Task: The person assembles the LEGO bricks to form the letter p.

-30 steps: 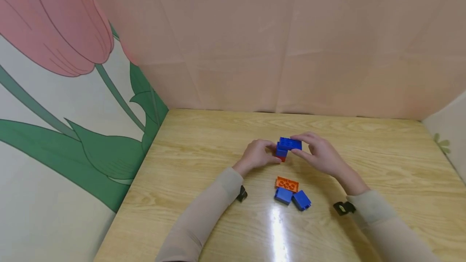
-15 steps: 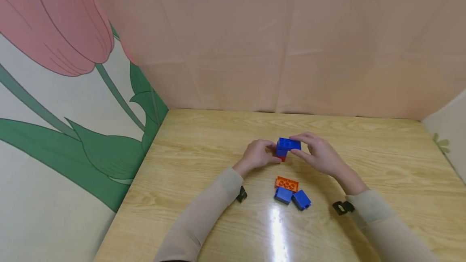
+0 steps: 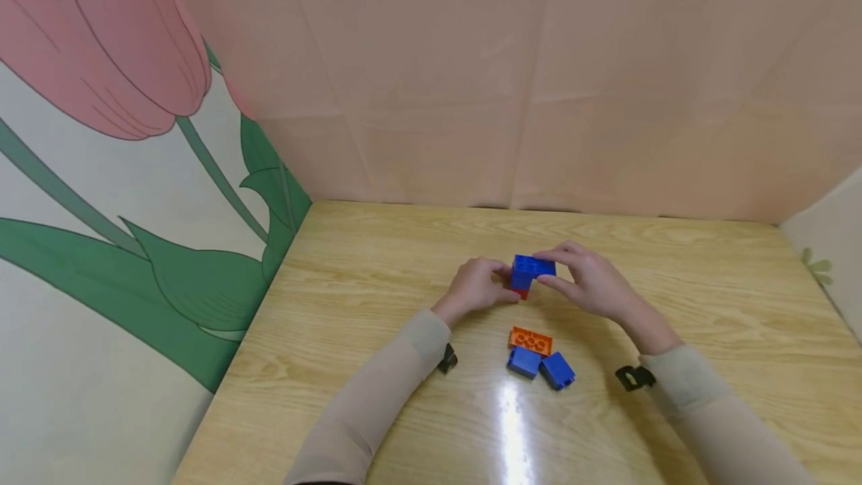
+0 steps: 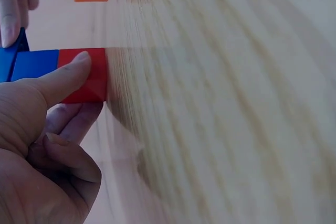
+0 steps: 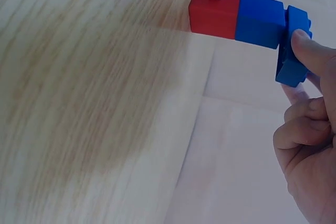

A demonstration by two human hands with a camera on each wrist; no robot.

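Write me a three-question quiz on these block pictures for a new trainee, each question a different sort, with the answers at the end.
1. Multiple choice. Where in the stack is the red block that the left hand grips?
a) top
b) middle
c) bottom

2. True or false: the upper blue block, held by the right hand, lines up flush on every side with the blue block beneath it.

3. Fill in the number: near the orange block lie ___ loose blue blocks.

Key: 1. c; 2. False, it juts out toward the right hand; 3. two.
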